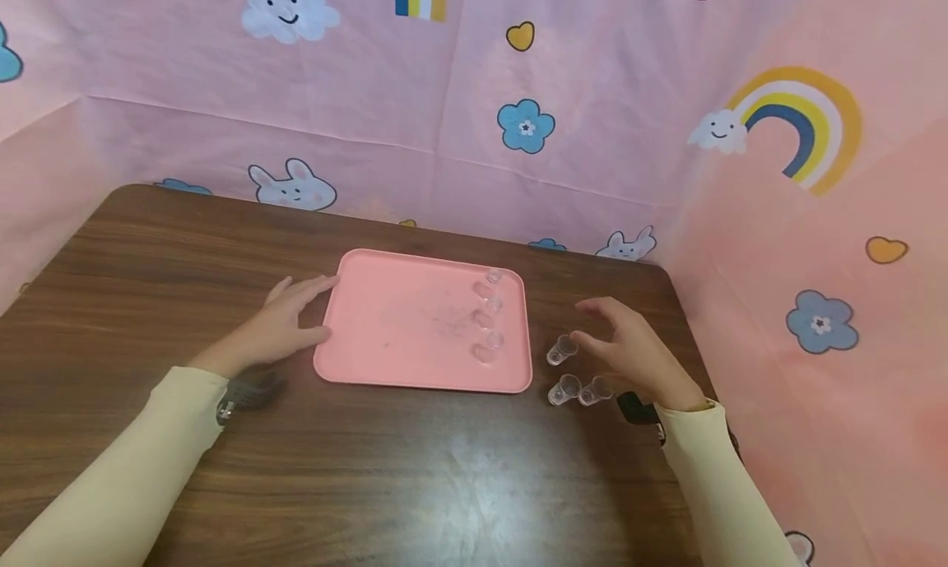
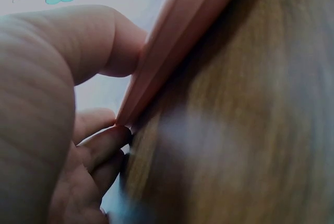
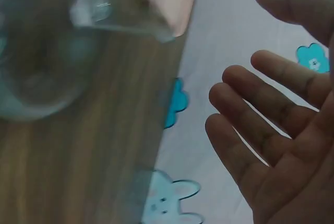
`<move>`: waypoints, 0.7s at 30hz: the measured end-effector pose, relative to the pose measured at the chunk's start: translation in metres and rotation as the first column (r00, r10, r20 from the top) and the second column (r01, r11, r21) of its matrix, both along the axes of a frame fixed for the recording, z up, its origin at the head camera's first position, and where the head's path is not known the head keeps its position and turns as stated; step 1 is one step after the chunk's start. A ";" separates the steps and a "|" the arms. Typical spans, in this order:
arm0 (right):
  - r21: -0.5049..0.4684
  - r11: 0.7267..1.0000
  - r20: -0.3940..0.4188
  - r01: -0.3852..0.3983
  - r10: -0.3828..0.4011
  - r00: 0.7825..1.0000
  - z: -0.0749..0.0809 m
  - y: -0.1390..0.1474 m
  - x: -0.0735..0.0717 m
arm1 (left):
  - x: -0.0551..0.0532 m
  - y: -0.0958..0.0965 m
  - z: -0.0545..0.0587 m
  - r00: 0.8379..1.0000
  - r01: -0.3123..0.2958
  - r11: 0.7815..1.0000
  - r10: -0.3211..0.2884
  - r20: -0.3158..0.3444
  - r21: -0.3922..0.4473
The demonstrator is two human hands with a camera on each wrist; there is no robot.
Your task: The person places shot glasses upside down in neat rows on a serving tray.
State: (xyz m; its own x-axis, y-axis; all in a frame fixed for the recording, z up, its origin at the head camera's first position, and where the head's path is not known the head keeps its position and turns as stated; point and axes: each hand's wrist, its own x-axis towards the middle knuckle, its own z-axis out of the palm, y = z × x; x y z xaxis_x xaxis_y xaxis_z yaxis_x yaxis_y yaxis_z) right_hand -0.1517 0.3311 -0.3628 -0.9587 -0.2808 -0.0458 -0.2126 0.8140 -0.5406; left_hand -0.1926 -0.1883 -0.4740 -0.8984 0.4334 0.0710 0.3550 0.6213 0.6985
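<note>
A pink tray [image 1: 403, 336] lies on the table, with three small clear plastic cups [image 1: 494, 305] in a row along its right side. At the tray's left edge, my left hand [image 1: 285, 324] touches the rim with thumb and fingertips spread apart; the left wrist view shows the thumb [image 2: 122, 51] against the tray's wall. Three more clear cups [image 1: 564, 389] stand on the table right of the tray. Over and beside them hovers my right hand [image 1: 629, 349], fingers apart and holding nothing. In the right wrist view its fingers [image 3: 250, 114] are relaxed, with a clear cup [image 3: 125, 10] away from them.
The brown wooden table [image 1: 355, 476] reaches back to a pink cloth wall [image 1: 415, 81] printed with rainbows, flowers and rabbits. Another cloth wall [image 1: 778, 246] rises along the right side, close to my right arm.
</note>
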 end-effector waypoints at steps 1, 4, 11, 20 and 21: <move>0.007 1.000 0.010 0.012 -0.012 1.000 -0.003 0.002 0.002 | 0.000 -0.001 0.000 1.000 -0.002 1.000 0.002 0.005 0.001; 0.018 0.999 0.036 0.032 -0.033 0.999 -0.011 0.004 0.004 | 0.000 -0.004 -0.001 1.000 -0.005 1.000 0.005 0.018 -0.006; 0.018 1.000 0.077 0.003 -0.005 0.997 -0.022 0.002 0.003 | -0.001 -0.003 -0.002 0.999 -0.016 1.000 0.017 0.027 -0.024; -0.008 1.000 0.121 0.008 -0.007 0.993 -0.024 -0.002 0.005 | 0.000 0.000 0.003 1.000 -0.010 1.000 0.010 0.022 -0.019; -0.014 1.000 0.120 0.005 -0.003 0.993 -0.024 -0.003 0.006 | 0.001 0.000 0.003 1.000 -0.009 1.000 0.009 0.024 -0.018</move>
